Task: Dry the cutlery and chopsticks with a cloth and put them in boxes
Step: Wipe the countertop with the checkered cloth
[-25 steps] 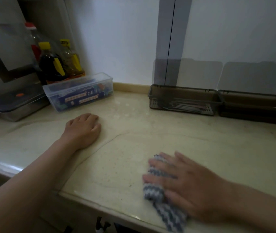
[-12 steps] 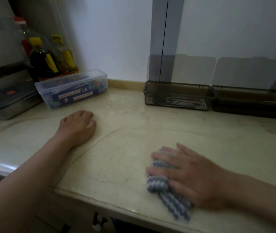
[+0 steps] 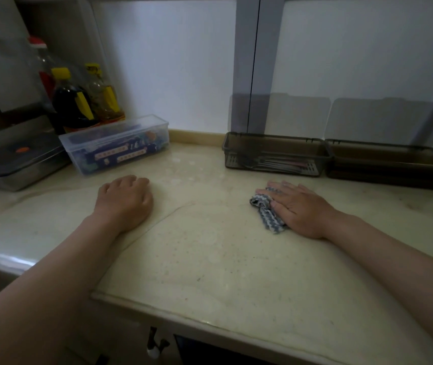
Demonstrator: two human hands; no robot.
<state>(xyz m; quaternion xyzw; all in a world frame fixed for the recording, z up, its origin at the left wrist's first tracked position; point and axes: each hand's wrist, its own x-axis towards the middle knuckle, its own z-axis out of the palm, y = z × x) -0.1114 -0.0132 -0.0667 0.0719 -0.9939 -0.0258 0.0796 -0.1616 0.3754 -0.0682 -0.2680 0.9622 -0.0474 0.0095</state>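
And the right hand [image 3: 299,209] lies flat, fingers straight, pressing the striped cloth [image 3: 266,210] onto the desk [image 3: 210,264], just in front of the cutlery box [image 3: 233,154]. The left hand [image 3: 125,201] rests well apart on the marble, fingers loosely curled under, holding nothing.

Metal cutlery [image 3: 270,162] lies inside that dark see-through box, whose lid stands up against the wall. The second dark box [image 3: 389,177] touches its right end, also open. Whether chopsticks lie in it, I cannot tell.

No loose pieces show on the desk, so my read is that the drying is about finished and this is a wipe of the surface. To do it well, use a flat palm and even weight, with the cloth bunched fully under the fingers so no tail drags. Sweep toward the pale shiny blotches [image 3: 183,167] nearer the wall, which look like damp marks, and stop short of the box front so it does not get shoved. The left hand is well placed as a brace.

Off to the left, a clear tub of blue packets [image 3: 115,146], sauce bottles [image 3: 75,101] and a lidded steel tray [image 3: 17,167] sit out of the way.
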